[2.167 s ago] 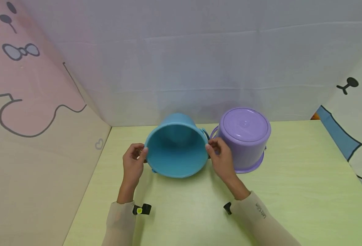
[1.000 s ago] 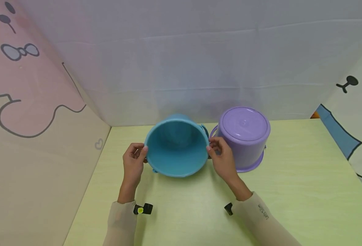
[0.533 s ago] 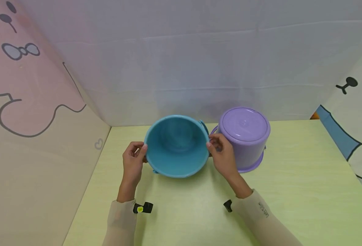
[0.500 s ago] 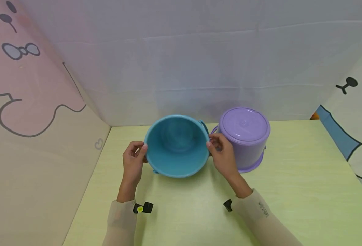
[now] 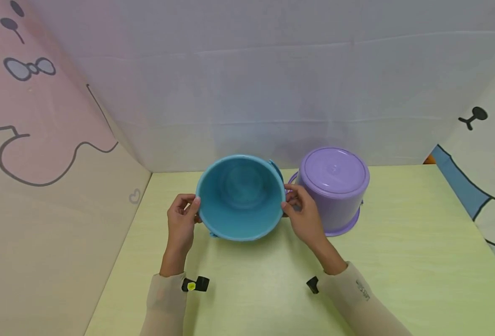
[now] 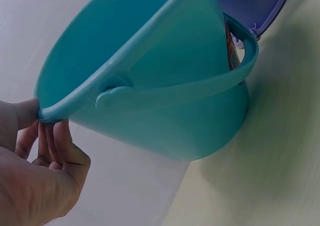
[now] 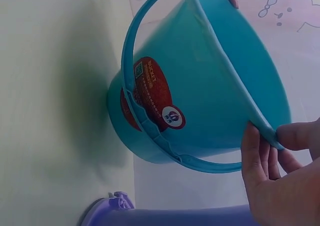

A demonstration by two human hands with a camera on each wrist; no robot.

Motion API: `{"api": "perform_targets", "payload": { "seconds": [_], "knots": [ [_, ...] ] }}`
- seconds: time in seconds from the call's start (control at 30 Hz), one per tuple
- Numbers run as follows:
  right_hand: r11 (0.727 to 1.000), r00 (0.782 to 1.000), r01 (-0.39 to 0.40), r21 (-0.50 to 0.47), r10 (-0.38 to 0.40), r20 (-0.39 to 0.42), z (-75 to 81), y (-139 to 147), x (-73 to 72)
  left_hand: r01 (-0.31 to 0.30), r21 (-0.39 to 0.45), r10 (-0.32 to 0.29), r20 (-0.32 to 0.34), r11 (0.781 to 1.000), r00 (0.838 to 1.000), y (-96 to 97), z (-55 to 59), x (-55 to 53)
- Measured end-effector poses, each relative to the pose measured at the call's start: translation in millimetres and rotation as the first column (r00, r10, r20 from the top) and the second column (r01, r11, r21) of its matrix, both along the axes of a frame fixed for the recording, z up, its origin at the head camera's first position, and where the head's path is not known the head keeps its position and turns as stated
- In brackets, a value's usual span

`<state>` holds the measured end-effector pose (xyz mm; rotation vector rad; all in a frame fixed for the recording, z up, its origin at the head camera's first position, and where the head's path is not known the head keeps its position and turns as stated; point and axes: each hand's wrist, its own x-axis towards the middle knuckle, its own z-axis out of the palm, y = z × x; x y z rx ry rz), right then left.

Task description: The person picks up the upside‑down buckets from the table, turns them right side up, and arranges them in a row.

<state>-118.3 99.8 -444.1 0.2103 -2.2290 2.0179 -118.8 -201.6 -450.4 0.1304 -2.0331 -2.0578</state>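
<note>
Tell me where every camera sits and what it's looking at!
Head: on the person's head, facing forward and down at the blue bucket and upside-down purple bucket; left fingers, right fingers and sleeves show.
Left wrist: worn there, facing the blue bucket's side; left fingers show.
Right wrist: worn there, facing its red label; right fingers show, plus a bit of the left.
Shared: both wrist views show the blue bucket's handle.

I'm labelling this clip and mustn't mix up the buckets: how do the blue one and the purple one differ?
The blue bucket is tilted so that its inside shows; the purple bucket stands upside down, base up. The left hand and right hand pinch the blue bucket's rim, while neither grips the purple bucket. Both are round and have a handle.
</note>
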Motion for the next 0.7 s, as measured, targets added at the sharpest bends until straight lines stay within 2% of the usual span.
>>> {"api": "perform_targets", "payload": {
  "seconds": [0.2, 0.37, 0.7],
  "knots": [
    [1.000, 0.999, 0.001, -0.028, -0.002, -0.043, 3.2, -1, -1.4, 0.001, 0.065, -0.001, -0.004, 0.998, 1.000, 1.2, 0.6, -0.4],
    [1.000, 0.999, 0.012, -0.029, -0.013, -0.029, 7.2, -1, -2.0, 0.005, 0.125, -0.005, 0.006, 0.992, 1.000, 2.7, 1.8, -1.8],
    [0.999, 1.000, 0.020, -0.027, -0.020, 0.024, 10.8, -2, 2.2, -0.006, 0.170, -0.001, 0.041, 0.985, 0.999, 5.6, 5.3, -1.5]
  ]
}}
